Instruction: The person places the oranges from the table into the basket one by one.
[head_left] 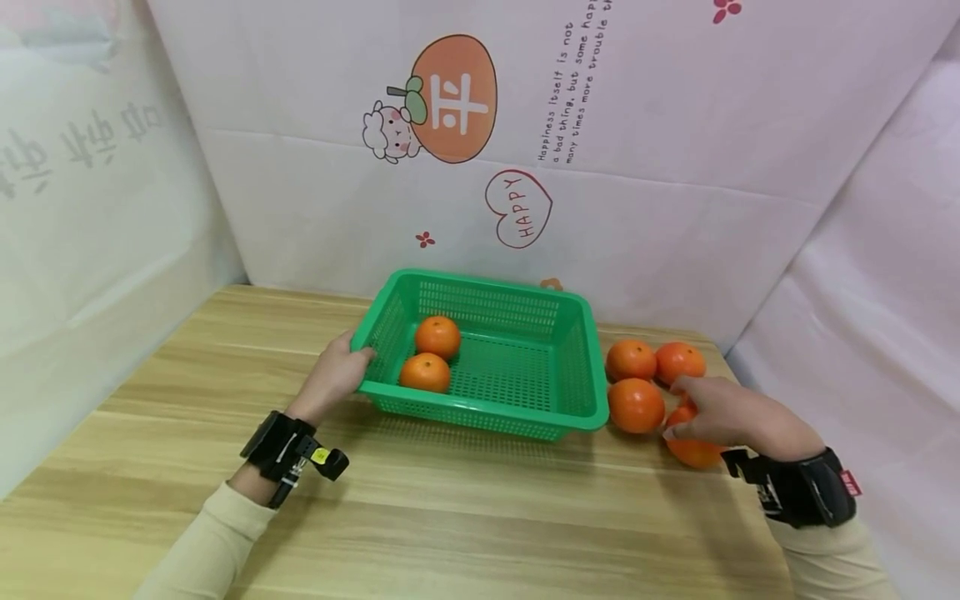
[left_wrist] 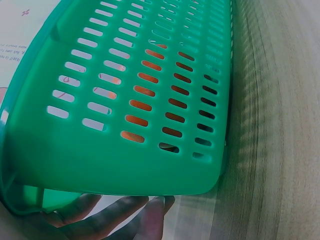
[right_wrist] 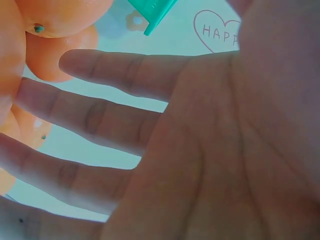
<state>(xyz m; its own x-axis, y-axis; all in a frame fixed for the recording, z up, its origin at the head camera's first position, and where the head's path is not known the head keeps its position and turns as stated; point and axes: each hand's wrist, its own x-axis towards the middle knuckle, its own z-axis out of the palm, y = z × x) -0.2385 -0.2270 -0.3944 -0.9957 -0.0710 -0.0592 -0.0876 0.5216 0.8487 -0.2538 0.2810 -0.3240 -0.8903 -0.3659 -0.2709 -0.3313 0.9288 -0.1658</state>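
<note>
A green plastic basket (head_left: 480,402) with slotted walls stands on the wooden table, two oranges (head_left: 438,337) at its left end. At the basket's left end my left hand (head_left: 335,375) grips the rim; the left wrist view shows its fingers (left_wrist: 112,217) by the slotted end wall. My right hand (head_left: 723,411) is over the group of oranges to the right of the basket, nearest the front orange (head_left: 693,451), which it partly covers. In the right wrist view its fingers (right_wrist: 120,75) are spread and fairly straight, tips close to the oranges (right_wrist: 65,15); contact is unclear.
Beside the basket's right end sit more oranges (head_left: 636,406), close together near the table's right edge. A white printed sheet (head_left: 637,242) rises behind the table (head_left: 465,517), with white cloth (head_left: 892,275) at the right side.
</note>
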